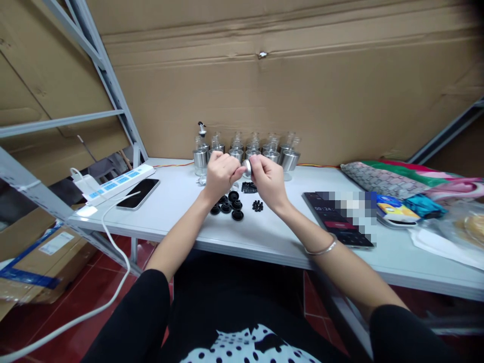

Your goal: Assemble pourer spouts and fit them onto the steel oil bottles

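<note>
Over the middle of the white table, my right hand (pixel 269 180) pinches a small silver cap-like piece (pixel 248 168) between thumb and fingers. My left hand (pixel 222 174) is closed in a loose fist beside it, its thumb tip against or very near the silver piece; whatever its fingers hold is hidden. Below the hands lie several round black stoppers (pixel 237 204), a cluster of tiny black parts (pixel 257 205) and a patch of small black pieces (pixel 248 187). Behind stand several glass bottles with silver sleeves (pixel 291 159); one at the left carries a pourer spout (pixel 202 130).
At the left are a dark-screened phone (pixel 139 194) and a white power strip (pixel 117 182) with a cable. A larger device showing a timer (pixel 333 217) lies at the right, near colourful packets (pixel 397 209) and a patterned cloth bag (pixel 378 179). Cardboard (pixel 302 85) backs the table (pixel 181 222).
</note>
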A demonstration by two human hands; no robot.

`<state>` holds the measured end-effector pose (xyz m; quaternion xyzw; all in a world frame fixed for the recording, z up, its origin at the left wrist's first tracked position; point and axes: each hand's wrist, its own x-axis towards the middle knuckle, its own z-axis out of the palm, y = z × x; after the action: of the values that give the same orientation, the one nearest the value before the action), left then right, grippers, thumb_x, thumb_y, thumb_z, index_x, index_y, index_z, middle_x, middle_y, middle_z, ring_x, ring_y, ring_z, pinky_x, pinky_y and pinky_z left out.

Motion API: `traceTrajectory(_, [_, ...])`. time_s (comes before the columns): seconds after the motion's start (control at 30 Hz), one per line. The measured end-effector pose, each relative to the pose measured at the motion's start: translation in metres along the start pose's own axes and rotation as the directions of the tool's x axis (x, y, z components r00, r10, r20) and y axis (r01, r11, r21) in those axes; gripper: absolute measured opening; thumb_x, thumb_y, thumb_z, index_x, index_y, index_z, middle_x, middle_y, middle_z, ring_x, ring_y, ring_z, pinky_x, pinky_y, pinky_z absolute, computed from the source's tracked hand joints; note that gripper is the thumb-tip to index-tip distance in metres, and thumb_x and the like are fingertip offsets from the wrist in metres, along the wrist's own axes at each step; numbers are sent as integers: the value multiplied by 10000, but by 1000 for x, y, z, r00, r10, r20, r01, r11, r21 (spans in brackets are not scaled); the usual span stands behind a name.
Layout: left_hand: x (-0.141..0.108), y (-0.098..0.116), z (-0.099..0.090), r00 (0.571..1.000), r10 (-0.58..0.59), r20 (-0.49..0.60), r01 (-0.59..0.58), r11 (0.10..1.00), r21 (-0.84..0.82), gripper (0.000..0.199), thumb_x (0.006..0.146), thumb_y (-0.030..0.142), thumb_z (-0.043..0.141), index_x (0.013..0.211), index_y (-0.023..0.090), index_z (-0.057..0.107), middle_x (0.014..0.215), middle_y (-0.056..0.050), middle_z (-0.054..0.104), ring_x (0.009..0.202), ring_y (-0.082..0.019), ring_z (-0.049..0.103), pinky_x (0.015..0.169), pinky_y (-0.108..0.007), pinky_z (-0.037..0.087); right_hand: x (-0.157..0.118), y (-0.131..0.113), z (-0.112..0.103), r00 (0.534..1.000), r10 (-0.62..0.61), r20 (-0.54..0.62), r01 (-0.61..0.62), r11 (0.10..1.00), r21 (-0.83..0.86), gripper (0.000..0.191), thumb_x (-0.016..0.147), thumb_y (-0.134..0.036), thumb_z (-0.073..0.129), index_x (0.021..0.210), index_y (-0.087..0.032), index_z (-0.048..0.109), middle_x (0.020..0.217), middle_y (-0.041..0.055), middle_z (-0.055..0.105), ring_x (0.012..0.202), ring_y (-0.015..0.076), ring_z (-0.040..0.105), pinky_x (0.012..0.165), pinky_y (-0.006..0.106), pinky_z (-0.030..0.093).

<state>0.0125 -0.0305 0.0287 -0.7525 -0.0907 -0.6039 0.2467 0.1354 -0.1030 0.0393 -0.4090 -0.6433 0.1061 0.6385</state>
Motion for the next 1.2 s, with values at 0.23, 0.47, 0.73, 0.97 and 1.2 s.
traceTrajectory(0.23, [18, -15, -5, 982, -112, 152, 130, 985, -115, 563, 1012, 450, 163, 540, 186, 319, 475, 51, 370, 458, -97, 312, 639, -301, 318, -6, 6, 13, 998, 62, -34, -53, 976, 213, 467, 881, -614, 451, 648, -210, 457, 529, -52, 441, 473, 81, 387, 498, 243, 318])
traceTrajectory(0.47, [20, -28, -1, 898, -278, 340, 376, 887, -268, 639, 962, 592, 150, 488, 192, 304, 448, 36, 337, 434, -94, 336, 539, -278, 298, -3, 18, 15, 1000, -23, -2, 23, 993, 119, 387, 882, -573, 486, 741, -212, 475, 626, -31, 514, 557, 103, 486, 570, 256, 395])
traceTrajectory(0.73, [20, -25, -10, 818, -363, 446, 514, 809, -286, 661, 918, 669, 168, 474, 195, 293, 438, 30, 324, 427, -89, 328, 499, -277, 272, 6, 31, -1, 880, -455, 138, 475, 850, -226, 198, 944, -379, 450, 898, -201, 525, 804, 48, 573, 705, 165, 535, 685, 322, 459])
traceTrajectory(0.97, [14, -24, -14, 767, -415, 489, 589, 758, -280, 664, 910, 673, 192, 462, 196, 297, 419, 35, 329, 417, -87, 303, 468, -274, 255, 9, 36, -2, 780, -583, 230, 626, 735, -260, 114, 949, -234, 417, 1017, -212, 507, 1015, 120, 598, 962, 225, 576, 816, 410, 490])
traceTrajectory(1.2, [6, -21, -11, 896, -335, 291, 393, 904, -170, 614, 984, 529, 162, 481, 198, 286, 428, 35, 358, 441, -103, 306, 561, -290, 320, 6, 30, -1, 837, -533, 126, 545, 832, -102, 53, 893, -182, 497, 886, -233, 507, 962, 66, 593, 927, 181, 575, 836, 366, 489])
